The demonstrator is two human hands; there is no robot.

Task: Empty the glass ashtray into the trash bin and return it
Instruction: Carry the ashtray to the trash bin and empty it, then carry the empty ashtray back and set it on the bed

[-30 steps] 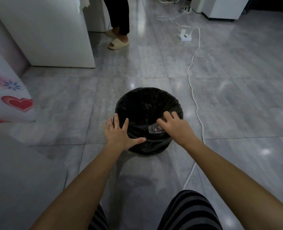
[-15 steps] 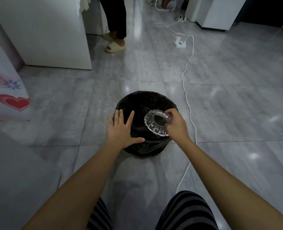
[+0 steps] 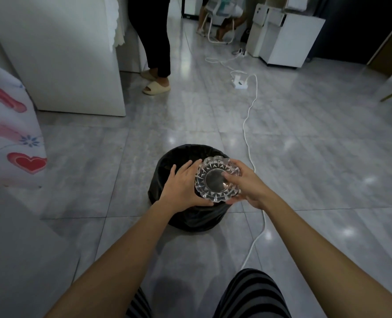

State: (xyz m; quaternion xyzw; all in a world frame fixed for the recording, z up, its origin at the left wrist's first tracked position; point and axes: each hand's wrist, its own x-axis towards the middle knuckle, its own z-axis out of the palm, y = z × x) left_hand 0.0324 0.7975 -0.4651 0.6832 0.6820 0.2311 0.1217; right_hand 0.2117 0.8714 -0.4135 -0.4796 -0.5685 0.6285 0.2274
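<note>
The cut-glass ashtray [image 3: 214, 179] is held above the trash bin [image 3: 167, 161], its bowl turned up toward me and looking empty. My right hand [image 3: 247, 183] grips its right rim, thumb inside the bowl. My left hand [image 3: 181, 187] lies flat against the ashtray's left side and on the bin's near rim, fingers together. The bin is round, lined with a black bag, and stands on the grey tile floor; its inside is dark and mostly hidden by my hands.
A white cable [image 3: 250, 125] runs along the floor just right of the bin to a power strip [image 3: 238, 82]. A person in sandals [image 3: 156, 87] stands by a white cabinet [image 3: 59, 56]. A heart-patterned cloth [image 3: 11, 138] hangs at left.
My right hand has turned the ashtray from tipped into the bin to bowl-up and lifted it. My left hand moved from the bin's rim to the ashtray's side.
</note>
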